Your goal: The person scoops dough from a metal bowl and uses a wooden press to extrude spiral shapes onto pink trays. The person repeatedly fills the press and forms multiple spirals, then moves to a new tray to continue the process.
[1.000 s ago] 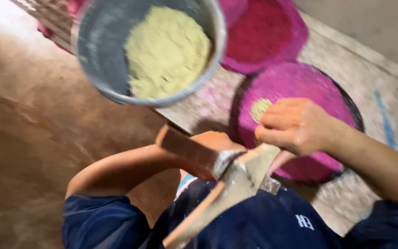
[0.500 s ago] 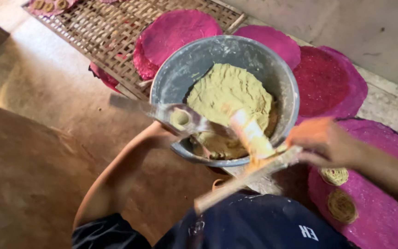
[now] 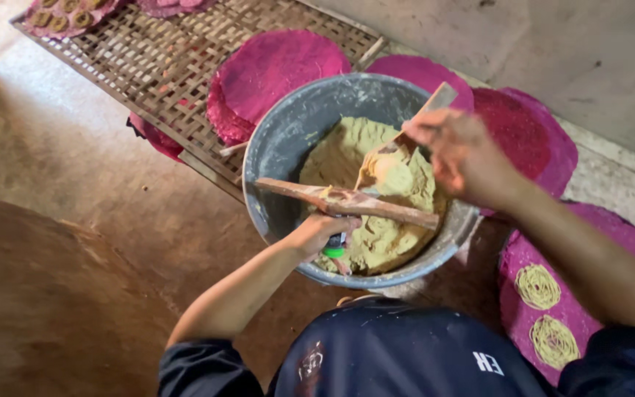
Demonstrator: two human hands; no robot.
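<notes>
1. The bowl (image 3: pixel 288 140), grey metal, holds a mound of yellowish dough (image 3: pixel 376 184).
2. Across the bowl's near rim lies a wooden press (image 3: pixel 347 202); the left hand (image 3: pixel 321 234) is closed around it.
3. Over the bowl's far side, the right hand (image 3: pixel 464 156) pinches a wooden paddle (image 3: pixel 406 136) dug into the dough.
4. Pink mats (image 3: pixel 273 73) ring the bowl.

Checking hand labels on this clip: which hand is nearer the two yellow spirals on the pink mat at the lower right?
Right. The right hand is above the dough bucket, up-left of the spirals; the left hand, gripping a wooden press, is farther left.
</notes>
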